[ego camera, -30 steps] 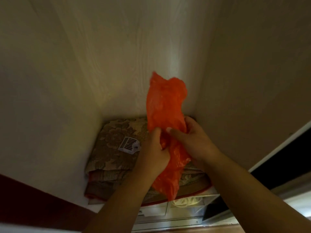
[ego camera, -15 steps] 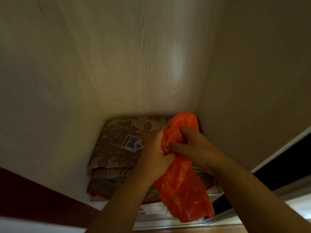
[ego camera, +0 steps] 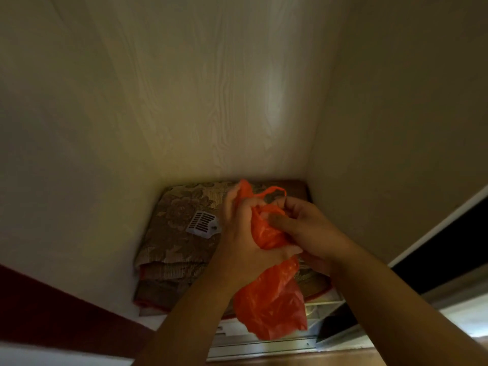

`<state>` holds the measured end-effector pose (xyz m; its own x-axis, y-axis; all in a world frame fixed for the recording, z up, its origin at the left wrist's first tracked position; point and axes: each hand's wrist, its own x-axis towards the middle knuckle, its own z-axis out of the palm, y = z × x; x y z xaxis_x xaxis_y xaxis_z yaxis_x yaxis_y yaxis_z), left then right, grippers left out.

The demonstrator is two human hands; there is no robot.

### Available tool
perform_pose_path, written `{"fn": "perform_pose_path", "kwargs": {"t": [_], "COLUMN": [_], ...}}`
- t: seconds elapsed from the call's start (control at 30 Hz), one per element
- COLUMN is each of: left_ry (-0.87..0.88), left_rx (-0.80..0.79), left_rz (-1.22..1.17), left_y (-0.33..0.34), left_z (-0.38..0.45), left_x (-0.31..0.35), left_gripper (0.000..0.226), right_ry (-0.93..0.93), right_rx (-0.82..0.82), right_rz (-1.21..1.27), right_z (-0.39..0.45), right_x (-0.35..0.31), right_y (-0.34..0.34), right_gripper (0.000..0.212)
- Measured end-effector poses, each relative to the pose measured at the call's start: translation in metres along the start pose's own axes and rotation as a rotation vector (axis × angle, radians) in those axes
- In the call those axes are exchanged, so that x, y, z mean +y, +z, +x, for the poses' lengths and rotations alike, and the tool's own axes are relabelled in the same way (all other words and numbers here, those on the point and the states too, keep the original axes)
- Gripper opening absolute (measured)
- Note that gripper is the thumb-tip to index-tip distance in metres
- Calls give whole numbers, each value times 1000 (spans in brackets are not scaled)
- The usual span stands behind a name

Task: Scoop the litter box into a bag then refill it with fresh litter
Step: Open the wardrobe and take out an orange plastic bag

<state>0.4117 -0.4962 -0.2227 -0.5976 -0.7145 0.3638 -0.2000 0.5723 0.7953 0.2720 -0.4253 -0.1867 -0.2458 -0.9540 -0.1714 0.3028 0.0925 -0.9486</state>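
An orange plastic bag (ego camera: 269, 305) hangs crumpled between both my hands at the centre of the head view. My left hand (ego camera: 243, 241) grips its upper part from the left, and my right hand (ego camera: 301, 228) pinches the bag's top from the right. A thin handle loop of the bag sticks up above my fingers. A white slotted litter scoop (ego camera: 202, 224) lies on the folded cloth just left of my left hand. No litter box is in view.
A folded stack of brown floral fabric (ego camera: 171, 249) fills the floor of a pale wood-grain closet nook (ego camera: 211, 101). Walls close in on the left, back and right. A sliding-door track (ego camera: 264, 347) runs along the front edge.
The bag stood tall above my hands, then dropped. Now most of it hangs below them, and my fingers have worked its top, baring a handle loop.
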Motion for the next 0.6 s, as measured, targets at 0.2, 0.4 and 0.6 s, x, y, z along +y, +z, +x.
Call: {"fn": "perform_pose_path", "kwargs": {"t": [0.2,0.4,0.6], "left_ry": [-61,-95,-95], "left_rx": [-133,118,553], "left_rz": [109,237,136], "left_y": [-7,-17,-28], "left_z": [5,13,18], "left_x": [-1,1,5], "left_gripper": [76,49,38], "right_ry": [15,-218,349], "right_rx": [-50,144,-93], "right_rz": [-212,-606,-581], "right_z": [0,0,-10], "right_x": [-1,4,16], "right_y": [1,10,3], "right_gripper": [16,43,110]}}
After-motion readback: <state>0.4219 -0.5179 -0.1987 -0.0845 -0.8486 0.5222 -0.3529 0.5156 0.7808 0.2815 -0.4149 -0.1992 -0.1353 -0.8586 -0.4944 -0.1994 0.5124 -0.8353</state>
